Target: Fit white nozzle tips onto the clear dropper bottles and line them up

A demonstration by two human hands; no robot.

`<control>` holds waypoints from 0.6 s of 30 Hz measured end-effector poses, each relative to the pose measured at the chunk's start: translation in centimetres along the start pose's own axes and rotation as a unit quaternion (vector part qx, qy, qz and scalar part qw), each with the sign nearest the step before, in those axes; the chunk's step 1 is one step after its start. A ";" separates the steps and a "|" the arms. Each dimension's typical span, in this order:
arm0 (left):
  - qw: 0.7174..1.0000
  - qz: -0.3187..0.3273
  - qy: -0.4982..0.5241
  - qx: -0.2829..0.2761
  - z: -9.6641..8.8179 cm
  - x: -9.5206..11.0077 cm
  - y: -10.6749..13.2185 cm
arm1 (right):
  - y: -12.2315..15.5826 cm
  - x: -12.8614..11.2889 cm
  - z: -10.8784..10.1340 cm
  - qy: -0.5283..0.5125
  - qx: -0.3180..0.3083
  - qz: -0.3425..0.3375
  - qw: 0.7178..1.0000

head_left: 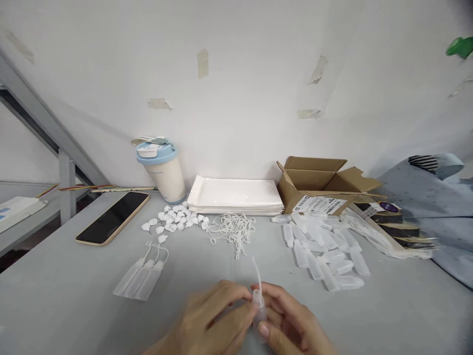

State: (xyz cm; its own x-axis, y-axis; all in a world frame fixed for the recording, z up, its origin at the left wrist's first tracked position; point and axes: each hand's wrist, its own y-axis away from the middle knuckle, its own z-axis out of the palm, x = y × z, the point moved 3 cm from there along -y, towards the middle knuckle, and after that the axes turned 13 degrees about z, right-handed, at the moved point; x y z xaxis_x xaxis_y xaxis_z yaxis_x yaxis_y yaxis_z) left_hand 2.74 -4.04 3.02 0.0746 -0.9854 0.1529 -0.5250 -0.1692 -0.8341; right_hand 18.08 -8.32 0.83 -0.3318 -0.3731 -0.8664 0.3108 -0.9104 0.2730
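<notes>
Bottle (260,314), 1, left fingers (241,316) and right fingers (266,331) gripping it, 3 corded bottles (141,282)

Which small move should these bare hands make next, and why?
I'd probably press the thin white flexible strap down onto the small translucent plastic bottle: the right hand holds the bottle, the left hand is at its neck, and the strap stands upright there, though how firmly it sits is unclear.

"How am I posed on the left?"
"Your left hand (212,318) shows its back, slightly blurred, fingers reaching toward the middle, tips drawn close together."
"And the right?"
"Your right hand (291,320) is curled into a grip, thumb nearer you, index finger arched beyond."
</notes>
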 end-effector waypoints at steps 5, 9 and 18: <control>1.000 0.013 -0.009 0.017 0.5 -0.1 -0.1 | -0.1 -0.4 -0.3 0.023 -0.020 0.011 0.999; 1.000 0.003 0.013 0.025 0.1 -0.1 -0.5 | -0.2 -0.9 -0.3 0.006 -0.070 0.029 0.997; 0.999 0.027 0.030 -0.031 -0.2 -0.2 -0.9 | -0.6 -0.8 -0.5 -0.127 -0.148 0.091 0.977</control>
State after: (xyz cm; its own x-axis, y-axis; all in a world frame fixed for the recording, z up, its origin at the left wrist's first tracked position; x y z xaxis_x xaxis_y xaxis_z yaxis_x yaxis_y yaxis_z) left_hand 3.04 -3.63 3.85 -0.0043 -0.9899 0.1420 -0.5790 -0.1133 -0.8074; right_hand 18.66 -7.41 1.16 -0.4453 -0.5899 -0.6736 0.6170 -0.7474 0.2465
